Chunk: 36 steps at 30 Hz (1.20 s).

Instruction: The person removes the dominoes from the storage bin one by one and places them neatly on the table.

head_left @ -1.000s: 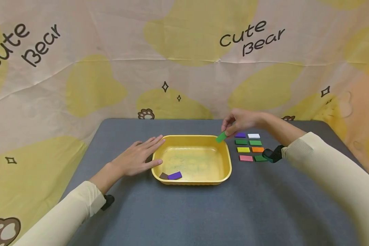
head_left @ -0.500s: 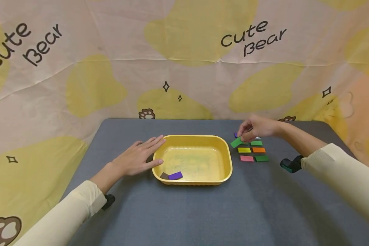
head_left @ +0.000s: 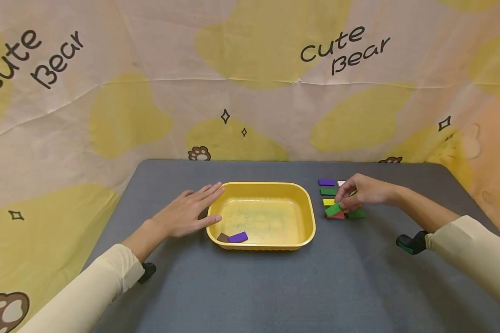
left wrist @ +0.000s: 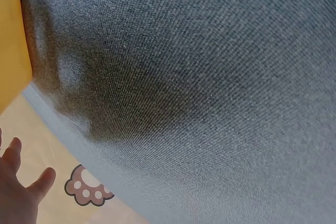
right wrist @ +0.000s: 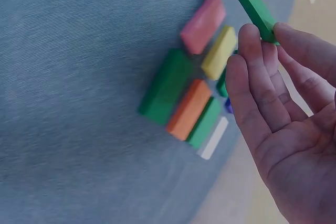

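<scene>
My right hand [head_left: 368, 192] pinches a green block [head_left: 333, 209] between thumb and fingertips. It is over the near rows of blocks, to the right of a yellow tray [head_left: 308, 199]. In the right wrist view the pinched green block [right wrist: 255, 11] sticks out past the fingertips, above the pink block [right wrist: 203, 23] and the yellow block [right wrist: 219, 53]. My left hand [head_left: 187, 210] rests on the tray's left rim with fingers spread and straight. Inside the tray, at the near left, lie a purple block [head_left: 238, 237] and a brown block [head_left: 223, 237].
Right of the tray, flat blocks lie in two columns: purple [head_left: 327, 182], white [right wrist: 214, 138], orange [right wrist: 190, 109] and several others. My right hand partly covers them in the head view. A grey cloth [head_left: 258, 286] covers the table; a printed curtain [head_left: 250, 92] hangs behind.
My right hand has carried the green block from the tray's far right corner rightward and nearer, over the laid-out blocks. My left hand has stayed on the rim.
</scene>
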Motion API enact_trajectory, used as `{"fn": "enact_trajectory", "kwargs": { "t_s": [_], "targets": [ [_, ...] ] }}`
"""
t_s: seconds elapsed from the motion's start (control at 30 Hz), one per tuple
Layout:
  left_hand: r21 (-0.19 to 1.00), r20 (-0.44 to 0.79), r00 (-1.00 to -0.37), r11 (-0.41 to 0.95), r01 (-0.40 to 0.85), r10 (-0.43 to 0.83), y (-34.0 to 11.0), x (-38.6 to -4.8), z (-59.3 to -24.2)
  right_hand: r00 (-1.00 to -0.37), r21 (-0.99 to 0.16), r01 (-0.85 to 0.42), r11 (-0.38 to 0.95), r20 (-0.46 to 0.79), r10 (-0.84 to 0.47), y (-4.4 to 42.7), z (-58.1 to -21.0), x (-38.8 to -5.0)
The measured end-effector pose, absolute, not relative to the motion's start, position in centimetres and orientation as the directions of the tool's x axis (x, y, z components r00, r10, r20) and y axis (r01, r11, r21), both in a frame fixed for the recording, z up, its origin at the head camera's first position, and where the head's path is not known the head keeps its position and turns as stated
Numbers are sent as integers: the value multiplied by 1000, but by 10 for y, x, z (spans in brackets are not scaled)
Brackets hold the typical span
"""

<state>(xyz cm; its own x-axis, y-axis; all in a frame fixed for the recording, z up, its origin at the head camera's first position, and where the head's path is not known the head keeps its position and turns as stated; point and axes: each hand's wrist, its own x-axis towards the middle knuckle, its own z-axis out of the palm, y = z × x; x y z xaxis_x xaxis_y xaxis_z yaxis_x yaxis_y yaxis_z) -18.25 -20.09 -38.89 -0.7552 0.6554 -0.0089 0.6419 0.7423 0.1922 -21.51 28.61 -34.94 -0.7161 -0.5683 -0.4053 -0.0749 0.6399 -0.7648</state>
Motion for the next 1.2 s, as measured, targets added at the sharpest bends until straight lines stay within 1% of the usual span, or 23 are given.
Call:
{"fn": "enact_trajectory", "kwargs": {
  "t_s": [0.2, 0.43, 0.8, 1.2],
  "targets": [
    [191, -6, -754, 741, 644, 657, -201, -182, -389, -711, -786, -61, 615, -398, -579, 297, -363, -208],
    [192, -5, -752, 739, 646, 659, -201, -182, -389, -707, -778, -63, 625, -407, -578, 302, -377, -200],
    [197, -4, -754, 739, 644, 657, -201, -183, -388, -720, -766, 8, 643, -450, -528, 303, -379, -191],
    [192, 0, -751, 737, 648, 660, -200, -183, -389, -718, -775, 4, 631, -441, -538, 303, -386, -189]
  ]
}}
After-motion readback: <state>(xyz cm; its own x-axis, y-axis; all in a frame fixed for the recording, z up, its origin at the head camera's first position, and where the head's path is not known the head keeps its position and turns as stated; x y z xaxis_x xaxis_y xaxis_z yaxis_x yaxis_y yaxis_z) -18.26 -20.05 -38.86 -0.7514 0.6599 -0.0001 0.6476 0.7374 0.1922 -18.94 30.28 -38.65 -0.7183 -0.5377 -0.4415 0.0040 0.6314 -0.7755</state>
